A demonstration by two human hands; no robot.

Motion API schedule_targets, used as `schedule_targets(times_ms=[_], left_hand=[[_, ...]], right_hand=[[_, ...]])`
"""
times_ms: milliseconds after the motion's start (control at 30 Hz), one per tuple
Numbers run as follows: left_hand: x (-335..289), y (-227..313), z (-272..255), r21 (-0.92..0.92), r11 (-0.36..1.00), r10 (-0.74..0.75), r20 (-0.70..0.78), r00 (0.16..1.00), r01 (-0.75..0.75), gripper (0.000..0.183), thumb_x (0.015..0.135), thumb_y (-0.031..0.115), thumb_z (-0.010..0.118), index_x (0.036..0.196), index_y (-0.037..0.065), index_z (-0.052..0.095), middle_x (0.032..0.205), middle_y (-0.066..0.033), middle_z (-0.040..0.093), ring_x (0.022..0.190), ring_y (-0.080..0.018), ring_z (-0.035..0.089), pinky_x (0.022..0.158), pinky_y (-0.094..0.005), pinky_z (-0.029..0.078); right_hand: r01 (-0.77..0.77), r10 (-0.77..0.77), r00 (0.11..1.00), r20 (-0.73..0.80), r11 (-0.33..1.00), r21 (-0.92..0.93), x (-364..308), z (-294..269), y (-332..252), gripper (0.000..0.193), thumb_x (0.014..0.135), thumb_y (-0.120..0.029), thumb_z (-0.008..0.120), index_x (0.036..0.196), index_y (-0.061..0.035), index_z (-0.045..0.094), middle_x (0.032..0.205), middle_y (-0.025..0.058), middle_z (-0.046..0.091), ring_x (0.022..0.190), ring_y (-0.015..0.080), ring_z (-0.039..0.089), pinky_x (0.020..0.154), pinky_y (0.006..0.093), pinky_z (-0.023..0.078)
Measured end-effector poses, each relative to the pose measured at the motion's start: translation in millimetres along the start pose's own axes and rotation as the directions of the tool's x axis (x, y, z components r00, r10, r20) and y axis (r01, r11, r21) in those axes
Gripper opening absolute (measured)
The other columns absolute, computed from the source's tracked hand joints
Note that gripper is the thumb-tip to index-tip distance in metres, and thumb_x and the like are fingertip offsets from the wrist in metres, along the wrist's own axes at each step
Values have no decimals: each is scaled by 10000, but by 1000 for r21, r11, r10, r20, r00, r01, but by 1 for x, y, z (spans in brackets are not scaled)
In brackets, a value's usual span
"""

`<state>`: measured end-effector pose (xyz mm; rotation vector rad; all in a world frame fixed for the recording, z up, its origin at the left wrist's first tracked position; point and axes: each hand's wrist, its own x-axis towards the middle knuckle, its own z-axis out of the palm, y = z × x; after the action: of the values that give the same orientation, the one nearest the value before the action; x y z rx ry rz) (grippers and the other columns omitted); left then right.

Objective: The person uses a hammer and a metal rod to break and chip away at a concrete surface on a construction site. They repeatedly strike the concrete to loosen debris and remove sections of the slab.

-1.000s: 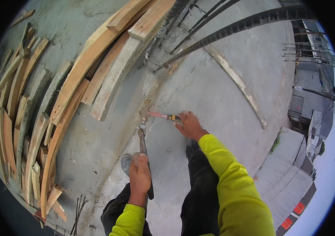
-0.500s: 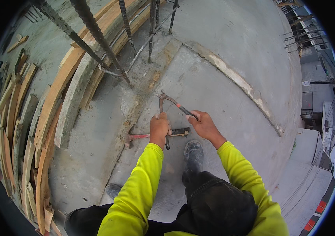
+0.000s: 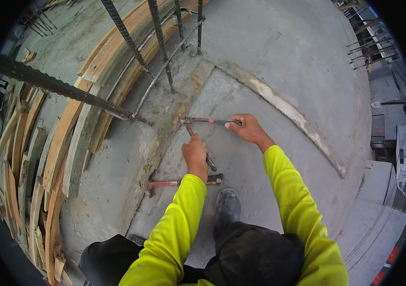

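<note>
I hold a pair of long-handled pincers (image 3: 203, 120) in both hands, its two handles spread apart. My left hand (image 3: 195, 155) is closed round the lower handle, whose dark end sticks out below the fist. My right hand (image 3: 246, 128) grips the end of the other handle, which has an orange mark. The jaws are just above the rough concrete seam, close to the rebar; whether they bite anything is too small to tell. Below my left hand a hammer (image 3: 164, 183) with a red shaft and black grip lies on the concrete, partly hidden by my left forearm.
Upright steel rebars (image 3: 162, 45) tied by a thin bar rise ahead on the left. Timber planks (image 3: 62, 143) lie stacked along the left side. A low, pale concrete ridge (image 3: 279, 102) crosses the slab (image 3: 298, 181) on the right. My boot (image 3: 227, 205) stands near the hammer.
The pincers have turned counterclockwise, the right-hand handle now nearly level, and the jaws have shifted left toward the rebar. Both hands keep their grip. The view has shifted slightly.
</note>
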<state>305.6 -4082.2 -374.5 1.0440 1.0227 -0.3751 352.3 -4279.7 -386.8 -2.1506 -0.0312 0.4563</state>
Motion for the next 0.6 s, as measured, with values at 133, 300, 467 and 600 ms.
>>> schedule_targets(times_ms=[133,300,467,600], left_hand=[[-11,2,15,-106,994,-42,-48,998,36,202,901,270,548,935,71,557,746,-32,519,531,-149,467,476,-330,409],[-16,1,17,-131,983,-134,-52,990,126,147,892,277,537,877,136,499,729,-1,490,518,-118,422,474,-314,388],[-8,5,15,-132,982,-129,32,991,132,150,877,271,558,930,141,506,761,3,491,539,-112,437,489,-323,398],[-8,7,23,-194,973,-127,7,992,125,192,889,279,597,984,127,526,910,-33,537,674,-149,524,604,-324,471]], right_hand=[[-94,85,992,88,990,104,9,-3,11,268,870,-252,733,940,7,720,758,47,668,698,135,572,659,313,471],[-126,109,989,103,974,186,0,11,17,211,902,-214,720,919,-5,705,743,-24,611,707,61,509,640,250,418],[-80,78,997,21,983,165,-4,16,21,222,891,-215,732,905,5,705,741,-1,635,714,75,536,648,276,450],[-29,27,1000,9,977,211,4,8,17,216,886,-206,733,894,9,709,729,23,651,698,87,550,641,284,462]])
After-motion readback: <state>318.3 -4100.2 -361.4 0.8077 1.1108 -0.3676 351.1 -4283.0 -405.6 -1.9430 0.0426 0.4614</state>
